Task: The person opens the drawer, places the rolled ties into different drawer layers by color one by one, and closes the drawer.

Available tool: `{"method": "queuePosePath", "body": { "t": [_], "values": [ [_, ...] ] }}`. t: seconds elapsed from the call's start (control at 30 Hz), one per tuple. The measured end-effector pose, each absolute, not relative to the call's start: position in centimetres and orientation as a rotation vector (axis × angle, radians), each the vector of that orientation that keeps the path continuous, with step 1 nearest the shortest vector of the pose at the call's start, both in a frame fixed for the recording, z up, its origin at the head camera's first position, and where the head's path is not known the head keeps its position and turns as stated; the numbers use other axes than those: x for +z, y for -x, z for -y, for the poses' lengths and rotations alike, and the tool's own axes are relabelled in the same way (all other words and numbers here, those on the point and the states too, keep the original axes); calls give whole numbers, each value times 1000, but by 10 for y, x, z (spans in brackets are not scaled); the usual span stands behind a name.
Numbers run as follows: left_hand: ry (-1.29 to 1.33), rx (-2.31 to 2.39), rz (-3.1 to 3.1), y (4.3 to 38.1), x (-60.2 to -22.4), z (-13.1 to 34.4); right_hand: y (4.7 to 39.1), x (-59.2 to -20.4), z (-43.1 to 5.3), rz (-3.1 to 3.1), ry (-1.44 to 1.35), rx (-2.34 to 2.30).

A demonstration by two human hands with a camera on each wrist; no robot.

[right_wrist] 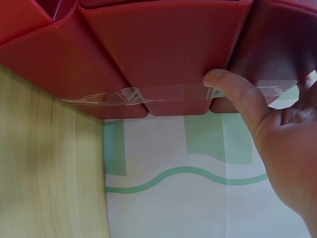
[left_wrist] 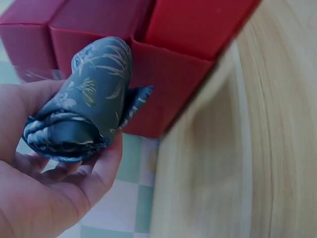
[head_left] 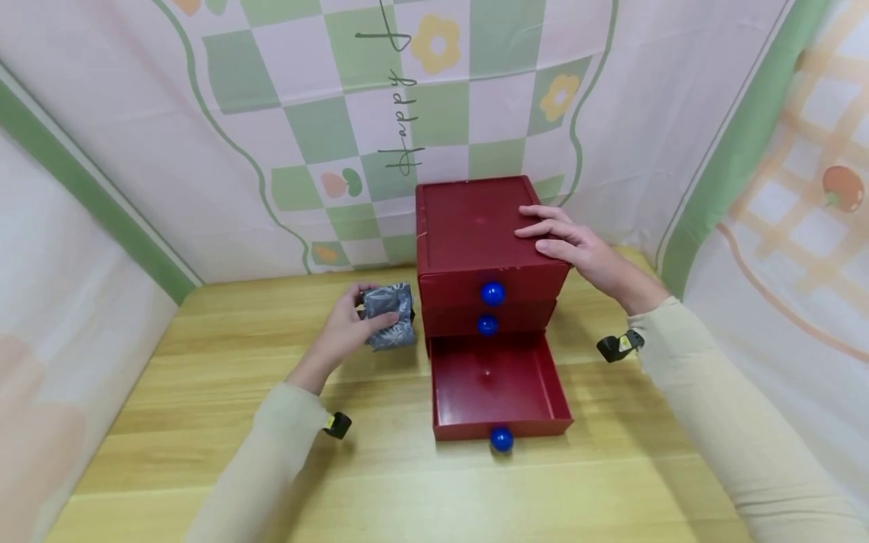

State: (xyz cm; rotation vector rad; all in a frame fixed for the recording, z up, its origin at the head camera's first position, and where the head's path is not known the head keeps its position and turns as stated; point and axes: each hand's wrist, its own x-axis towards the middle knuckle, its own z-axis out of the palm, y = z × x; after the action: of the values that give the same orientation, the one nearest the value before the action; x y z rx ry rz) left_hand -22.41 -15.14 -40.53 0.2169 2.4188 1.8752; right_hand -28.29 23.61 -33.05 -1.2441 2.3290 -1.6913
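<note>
My left hand (head_left: 342,324) grips a rolled-up grey-blue cloth bundle (head_left: 388,302) with a pale leaf print, just left of the red drawer unit (head_left: 475,226). In the left wrist view, the thumb and fingers wrap around the bundle (left_wrist: 94,87), and a loose corner of fabric sticks out toward the unit's side. The unit has three tiers; its bottom drawer (head_left: 498,385) is pulled out toward me, and the upper two are closed. My right hand (head_left: 587,260) rests on the right part of the unit's top, fingers extended, while its thumb (right_wrist: 235,91) presses against the side wall.
Blue round knobs (head_left: 492,293) stick out from the drawer fronts. Clear tape (right_wrist: 114,96) runs along the unit's side toward the back. The wooden table (head_left: 204,392) is bordered by hanging cloth panels (head_left: 299,128) behind and on both sides.
</note>
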Motion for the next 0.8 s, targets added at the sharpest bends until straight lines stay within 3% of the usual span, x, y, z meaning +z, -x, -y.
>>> {"method": "queuePosePath", "body": {
  "t": [0.8],
  "values": [
    [-391, 2120, -2126, 187, -375, 152, 283, -330, -235, -2329, 1261, -1694]
  ]
}}
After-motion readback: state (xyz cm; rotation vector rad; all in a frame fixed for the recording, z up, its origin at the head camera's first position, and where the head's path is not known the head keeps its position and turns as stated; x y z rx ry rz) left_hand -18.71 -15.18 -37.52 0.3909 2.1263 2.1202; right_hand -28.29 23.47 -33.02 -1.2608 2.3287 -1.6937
